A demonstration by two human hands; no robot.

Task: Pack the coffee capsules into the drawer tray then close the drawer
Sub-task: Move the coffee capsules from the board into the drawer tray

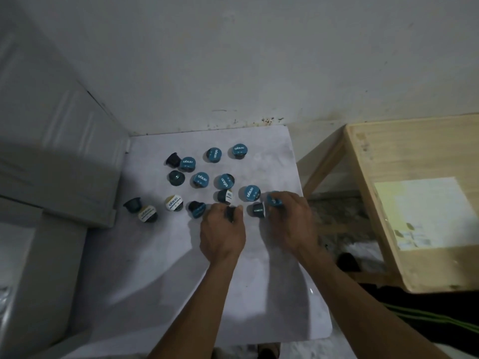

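White cabinet (59, 141) at left. Coffee capsules (201, 180) scattered across white table (181, 281), far half. Left hand (223, 234) pinches dark capsule (230, 213). Right hand (293, 224) grips blue-lidded capsule (274, 199), another dark capsule (259, 210) just beside. Wooden stand (414, 203) far right.

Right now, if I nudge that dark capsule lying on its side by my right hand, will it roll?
Probably. The dark capsule lies on its side on the smooth white table, so its tapered body would likely roll in a curve. It looks small, likely light, easily knocked.
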